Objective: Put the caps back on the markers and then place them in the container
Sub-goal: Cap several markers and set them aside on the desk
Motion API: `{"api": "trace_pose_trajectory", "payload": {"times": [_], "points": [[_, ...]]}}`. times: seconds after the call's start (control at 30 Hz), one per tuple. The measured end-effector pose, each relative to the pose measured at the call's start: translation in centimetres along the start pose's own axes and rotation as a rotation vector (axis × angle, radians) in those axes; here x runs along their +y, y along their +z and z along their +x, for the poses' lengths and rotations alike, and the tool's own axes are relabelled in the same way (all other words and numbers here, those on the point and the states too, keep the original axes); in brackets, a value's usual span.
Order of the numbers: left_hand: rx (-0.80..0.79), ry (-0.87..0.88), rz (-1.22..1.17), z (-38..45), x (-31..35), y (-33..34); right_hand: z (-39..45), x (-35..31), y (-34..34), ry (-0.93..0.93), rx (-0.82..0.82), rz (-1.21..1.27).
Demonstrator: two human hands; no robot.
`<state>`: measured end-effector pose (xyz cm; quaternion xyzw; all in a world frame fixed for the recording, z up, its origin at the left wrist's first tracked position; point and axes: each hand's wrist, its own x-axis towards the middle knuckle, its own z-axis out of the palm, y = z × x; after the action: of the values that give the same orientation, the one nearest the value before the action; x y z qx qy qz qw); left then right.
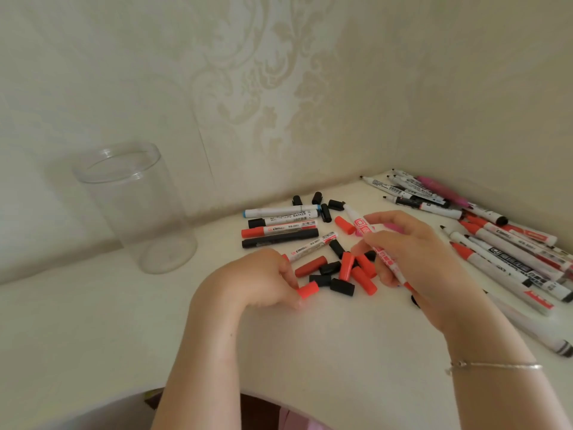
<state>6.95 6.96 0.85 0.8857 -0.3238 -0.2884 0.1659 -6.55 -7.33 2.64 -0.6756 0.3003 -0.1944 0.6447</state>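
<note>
My left hand pinches a loose red cap just above the white table. My right hand grips a white marker with red print, its uncapped red tip pointing toward me. Between the hands lies a heap of red and black caps. Several capped markers lie side by side behind the heap. The clear plastic container stands upright at the left, with nothing inside.
A pile of uncapped markers fills the right corner of the table against the patterned wall. A few black caps sit near the back wall. The table's curved front edge runs below my forearms.
</note>
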Motion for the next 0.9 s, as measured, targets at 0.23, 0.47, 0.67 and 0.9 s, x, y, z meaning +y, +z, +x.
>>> {"api": "trace_pose_trajectory", "payload": {"times": [0.23,0.47,0.67,0.9], "points": [[0.048,0.036,-0.085,0.6,-0.1,-0.2,0.2,0.6,-0.7,0.018,0.029,0.006],[0.070,0.002,-0.075,1.3,0.3,0.1,-0.2,0.4,-0.9,0.040,-0.152,0.346],[0.063,0.079,-0.212,1.4,0.0,-0.2,0.0,0.5,-1.8,0.120,-0.339,0.625],[-0.082,0.369,-1.187,0.6,2.0,-0.1,0.3,0.8,-1.9,0.103,-0.387,0.621]]}}
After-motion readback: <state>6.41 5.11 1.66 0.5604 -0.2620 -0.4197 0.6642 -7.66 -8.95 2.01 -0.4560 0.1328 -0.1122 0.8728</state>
